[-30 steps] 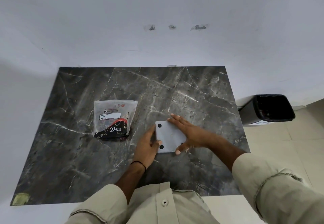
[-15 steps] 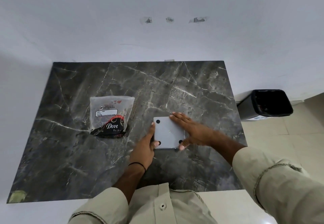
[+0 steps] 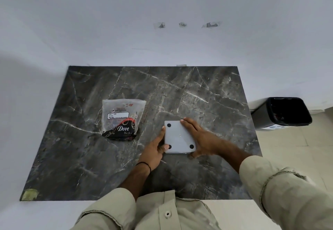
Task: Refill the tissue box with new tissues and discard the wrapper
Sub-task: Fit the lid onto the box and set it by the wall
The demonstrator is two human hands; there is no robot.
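A square grey tissue box (image 3: 178, 137) lies upside down on the dark marble table (image 3: 81, 157), its base with black round feet facing up. My left hand (image 3: 155, 148) grips its left edge, thumb on the side. My right hand (image 3: 200, 137) lies flat over its right side, fingers spread on the base and thumb at the near edge. A sealed plastic pack of tissues (image 3: 122, 120), clear above and black and red with "Dove" below, lies flat to the left of the box, apart from both hands.
A black open waste bin (image 3: 284, 112) stands on the tiled floor past the table's right edge. White walls close the table at the back and left. A small greenish patch (image 3: 29, 193) marks the near left corner.
The box has turned slightly and now sits squarer between my hands. Both hands stay on it. The view has shifted a little.
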